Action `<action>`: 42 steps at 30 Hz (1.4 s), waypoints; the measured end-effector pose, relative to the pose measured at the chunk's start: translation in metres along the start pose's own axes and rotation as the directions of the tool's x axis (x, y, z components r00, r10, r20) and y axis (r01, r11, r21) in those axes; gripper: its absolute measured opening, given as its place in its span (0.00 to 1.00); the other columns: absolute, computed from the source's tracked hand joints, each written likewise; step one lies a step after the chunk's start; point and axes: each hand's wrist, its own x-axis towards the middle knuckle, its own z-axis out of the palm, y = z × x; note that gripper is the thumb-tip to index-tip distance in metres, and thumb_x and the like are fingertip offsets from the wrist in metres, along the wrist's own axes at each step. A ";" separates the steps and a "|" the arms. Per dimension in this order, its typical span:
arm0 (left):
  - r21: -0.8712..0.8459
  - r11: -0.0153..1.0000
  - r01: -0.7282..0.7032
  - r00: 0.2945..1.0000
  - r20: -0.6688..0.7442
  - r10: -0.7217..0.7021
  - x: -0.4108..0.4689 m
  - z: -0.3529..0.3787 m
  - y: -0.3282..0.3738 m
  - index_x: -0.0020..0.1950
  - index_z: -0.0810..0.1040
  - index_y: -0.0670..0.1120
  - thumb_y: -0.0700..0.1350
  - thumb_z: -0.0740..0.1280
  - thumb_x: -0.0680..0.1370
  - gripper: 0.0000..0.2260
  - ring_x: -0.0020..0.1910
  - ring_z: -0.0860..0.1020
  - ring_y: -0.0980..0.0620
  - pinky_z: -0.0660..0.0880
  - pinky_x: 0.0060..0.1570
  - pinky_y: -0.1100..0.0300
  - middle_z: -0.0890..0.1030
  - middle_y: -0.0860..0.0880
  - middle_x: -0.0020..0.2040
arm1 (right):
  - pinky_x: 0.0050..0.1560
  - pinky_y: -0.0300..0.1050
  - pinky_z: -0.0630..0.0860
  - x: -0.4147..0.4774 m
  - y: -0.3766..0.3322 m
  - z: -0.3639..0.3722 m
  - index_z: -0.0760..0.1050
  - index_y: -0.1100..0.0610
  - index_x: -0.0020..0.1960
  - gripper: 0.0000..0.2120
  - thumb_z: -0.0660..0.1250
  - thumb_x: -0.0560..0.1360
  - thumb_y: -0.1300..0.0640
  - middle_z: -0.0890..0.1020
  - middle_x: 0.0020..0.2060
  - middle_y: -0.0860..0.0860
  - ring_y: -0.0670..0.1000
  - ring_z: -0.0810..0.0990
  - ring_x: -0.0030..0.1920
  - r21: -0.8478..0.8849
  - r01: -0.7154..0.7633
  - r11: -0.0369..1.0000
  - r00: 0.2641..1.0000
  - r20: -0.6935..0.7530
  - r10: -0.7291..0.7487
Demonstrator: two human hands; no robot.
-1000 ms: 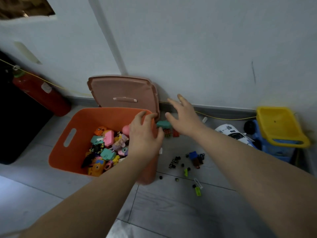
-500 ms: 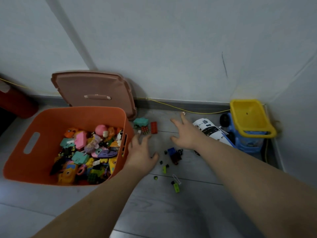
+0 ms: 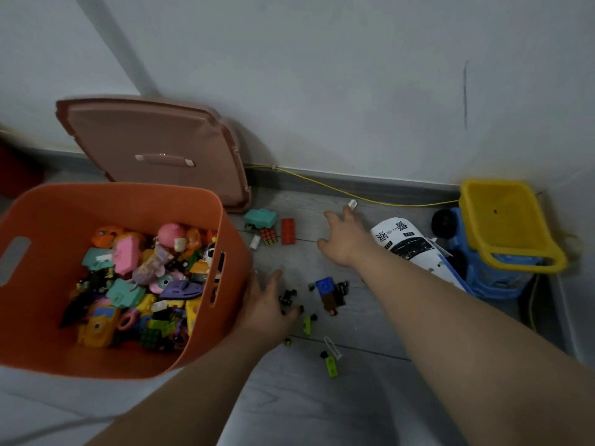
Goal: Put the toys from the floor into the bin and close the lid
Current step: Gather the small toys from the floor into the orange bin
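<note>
Both left hand [image 3: 264, 306] and right hand [image 3: 345, 242] outstretched.

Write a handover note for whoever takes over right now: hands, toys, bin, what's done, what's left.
Left hand: open, empty, low beside the orange plastic bin.
Right hand: open, empty, stretched over the grey floor beside the white toy car.
Done: the bin already holds many toys.
Left: teal block toy, red rectangular brick, small puzzle cube, blue-and-brown brick figure, lime green brick, scattered black bits and the car, all on the floor.
Then close the dusty-pink plastic lid, now leaning on the wall behind the bin.
</note>
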 end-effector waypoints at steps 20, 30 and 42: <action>0.012 0.998 -0.054 0.964 -0.261 0.055 0.043 -0.002 0.021 0.78 0.55 0.54 0.54 0.67 0.76 0.34 0.78 0.47 0.43 0.59 0.74 0.44 0.43 0.48 0.80 | 0.59 0.51 0.75 0.019 0.003 0.015 0.72 0.58 0.68 0.20 0.62 0.78 0.52 0.80 0.58 0.59 0.60 0.73 0.65 0.070 0.046 0.996 0.983 -0.178 -0.033; 0.191 0.981 0.011 1.000 -0.008 -0.010 0.077 -0.022 0.032 0.79 0.56 0.52 0.57 0.65 0.77 0.33 0.76 0.54 0.36 0.61 0.73 0.47 0.39 0.48 0.80 | 0.71 0.58 0.66 0.018 0.007 0.024 0.65 0.50 0.76 0.27 0.62 0.78 0.51 0.63 0.76 0.56 0.60 0.62 0.74 -0.044 0.078 0.996 0.993 -0.087 -0.082; 0.036 0.977 -0.209 0.921 -0.329 0.209 0.058 -0.016 0.014 0.42 0.74 0.50 0.50 0.67 0.76 0.05 0.62 0.72 0.43 0.73 0.59 0.52 0.69 0.45 0.66 | 0.70 0.55 0.64 0.011 -0.016 0.039 0.71 0.45 0.72 0.23 0.56 0.78 0.53 0.66 0.75 0.45 0.53 0.62 0.71 -0.119 0.423 0.898 0.905 0.113 -0.411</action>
